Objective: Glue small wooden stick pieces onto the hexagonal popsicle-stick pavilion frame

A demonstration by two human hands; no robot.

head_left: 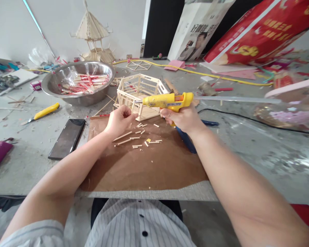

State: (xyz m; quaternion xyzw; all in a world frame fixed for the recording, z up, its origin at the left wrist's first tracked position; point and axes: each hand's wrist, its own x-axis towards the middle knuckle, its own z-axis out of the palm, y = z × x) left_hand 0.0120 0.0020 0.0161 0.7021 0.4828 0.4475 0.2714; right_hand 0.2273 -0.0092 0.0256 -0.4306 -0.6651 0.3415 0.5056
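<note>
My right hand (184,118) grips a yellow hot glue gun (167,101), its nozzle pointing left toward my left hand. My left hand (119,120) is closed in a pinch on a small wooden stick piece right at the nozzle tip. Just behind both hands stands a hexagonal frame of wooden sticks (139,91). Short cut stick pieces (137,137) lie scattered on the brown board (144,168) under my hands.
A steel bowl (78,82) holds several chopsticks in red wrappers. A black phone (67,137) and a yellow-handled knife (42,112) lie at left. A stick pagoda model (92,34) stands at the back. A black cable (252,120), red banner (260,31) and clutter fill the right.
</note>
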